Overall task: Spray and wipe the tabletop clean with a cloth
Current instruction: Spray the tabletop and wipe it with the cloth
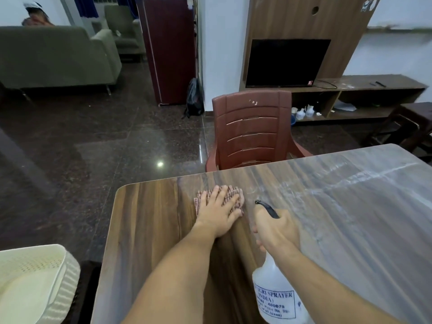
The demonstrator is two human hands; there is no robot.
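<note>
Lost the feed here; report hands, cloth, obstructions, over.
Left hand flat on cloth, pressing it to tabletop. Right hand grips spray bottle. Chair beyond far edge.

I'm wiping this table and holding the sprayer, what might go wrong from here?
The black nozzle of the translucent white spray bottle, in the right hand, points toward the left hand; a squeeze may wet skin. The red checked cloth lies near the far edge of the wood-grain tabletop; a stroke might push it off.

Cloth (237, 194) on tabletop (350, 218); bottle (273, 288) right, perhaps above it.
</note>
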